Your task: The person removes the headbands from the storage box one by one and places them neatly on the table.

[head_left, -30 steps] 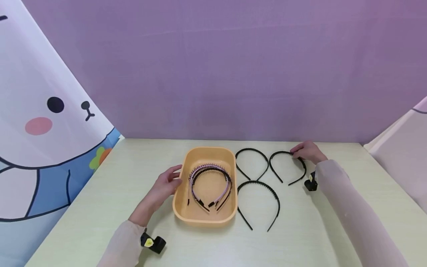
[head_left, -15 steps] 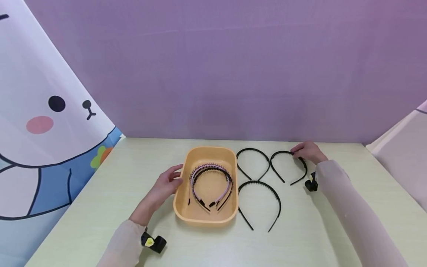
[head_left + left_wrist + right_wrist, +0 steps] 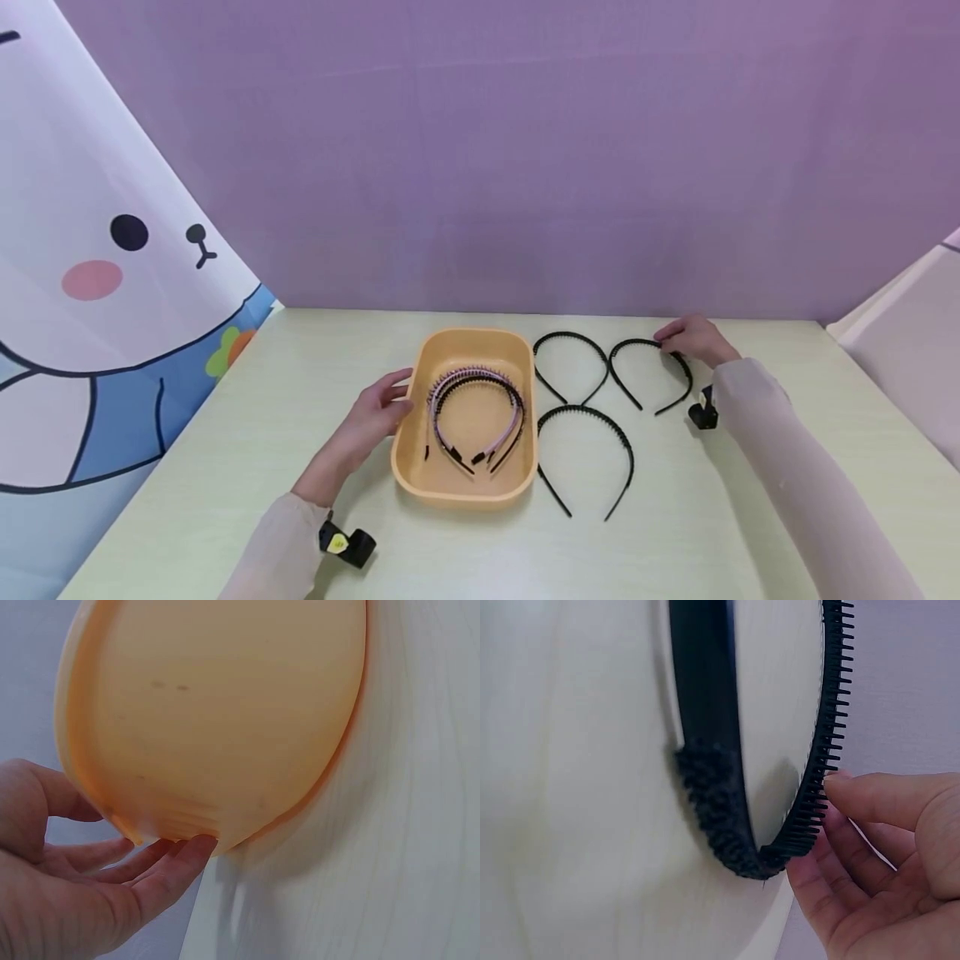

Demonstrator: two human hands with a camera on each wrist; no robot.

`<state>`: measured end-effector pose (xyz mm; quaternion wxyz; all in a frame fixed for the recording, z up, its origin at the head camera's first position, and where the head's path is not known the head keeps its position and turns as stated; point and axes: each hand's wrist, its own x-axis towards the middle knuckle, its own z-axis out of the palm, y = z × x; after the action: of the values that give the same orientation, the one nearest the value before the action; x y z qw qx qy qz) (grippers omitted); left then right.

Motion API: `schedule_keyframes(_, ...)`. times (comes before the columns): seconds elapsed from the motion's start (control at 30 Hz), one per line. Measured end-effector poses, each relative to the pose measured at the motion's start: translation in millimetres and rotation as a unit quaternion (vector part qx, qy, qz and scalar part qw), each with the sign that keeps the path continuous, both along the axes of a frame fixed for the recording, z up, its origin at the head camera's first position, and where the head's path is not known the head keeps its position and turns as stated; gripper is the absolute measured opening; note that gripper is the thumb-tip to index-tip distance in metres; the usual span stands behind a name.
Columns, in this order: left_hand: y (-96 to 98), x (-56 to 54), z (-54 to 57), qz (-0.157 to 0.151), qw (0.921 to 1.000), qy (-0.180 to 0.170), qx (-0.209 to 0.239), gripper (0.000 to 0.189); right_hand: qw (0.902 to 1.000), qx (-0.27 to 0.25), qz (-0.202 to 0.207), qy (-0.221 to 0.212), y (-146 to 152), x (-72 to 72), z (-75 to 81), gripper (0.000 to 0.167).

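Note:
My left hand [image 3: 369,414] is at the left side of a yellow-orange plastic basket [image 3: 465,501], its thumb and fingers at the rim. In the left wrist view the fingers [image 3: 176,874] touch the basket's wall. Inside lie several hairbands, among them a lilac one [image 3: 440,429] and a black one [image 3: 517,396]. My right hand [image 3: 697,340] pinches a black toothed hairband [image 3: 636,341] near its top right. In the right wrist view its comb teeth [image 3: 834,697] lie between thumb and fingers, and a rough black textured stretch [image 3: 712,802] shows on the band.
Two more black hairbands lie right of the basket: one towards the back [image 3: 567,334], one nearer the front [image 3: 628,450]. Pale wood-look table [image 3: 712,517]. A purple cloth [image 3: 525,167] hangs behind, and a cartoon-printed cloth [image 3: 150,333] at the left.

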<state>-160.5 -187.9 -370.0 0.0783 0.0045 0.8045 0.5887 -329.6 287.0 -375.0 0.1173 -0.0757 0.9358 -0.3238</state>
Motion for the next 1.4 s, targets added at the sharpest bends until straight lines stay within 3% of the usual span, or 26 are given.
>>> schedule_keyframes(0.6,0.7,-2.3,1.0,-0.012,0.9998,0.009,0.009,0.055,0.9998,-0.012,0.015,0.003,6,10.6,23.5,0.040)
schedule_keyframes(1.4,1.0,-2.1,0.6,-0.001,1.0000,-0.001,-0.005,0.054,0.9982,-0.028,0.041,0.034,-16,29.2,32.6,0.037)
